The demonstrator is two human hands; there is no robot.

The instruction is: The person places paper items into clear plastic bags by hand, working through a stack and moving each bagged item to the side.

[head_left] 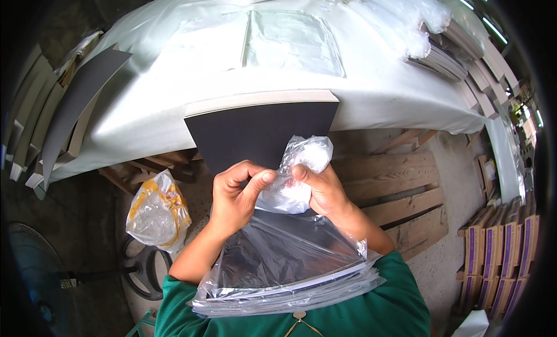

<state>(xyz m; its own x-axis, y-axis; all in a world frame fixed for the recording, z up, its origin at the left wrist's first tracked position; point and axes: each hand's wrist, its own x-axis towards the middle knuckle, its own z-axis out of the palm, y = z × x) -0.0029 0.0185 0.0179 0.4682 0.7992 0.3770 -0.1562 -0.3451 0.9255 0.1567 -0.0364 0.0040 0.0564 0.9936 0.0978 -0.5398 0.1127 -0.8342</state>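
Note:
My left hand (237, 193) and my right hand (321, 188) both pinch the open mouth of a clear plastic bag (290, 253) that hangs down against my chest. A thick flat dark board with a pale edge (262, 131) stands tilted between my hands, its upper part resting against the table's front edge. Its lower part is inside the bag. The bag's top is bunched up (304, 157) above my right fingers. The bag's lower end lies folded over my green shirt (371, 308).
A table draped in white sheet (145, 105) carries flat clear bags (290, 41) and crumpled plastic (400, 17). Stacks of boards (470, 70) lie at right, dark panels (75, 99) lean at left. Wooden pallet (400, 186), boxes (502, 244), a bagged bundle (154, 212) and a fan (35, 267) surround me.

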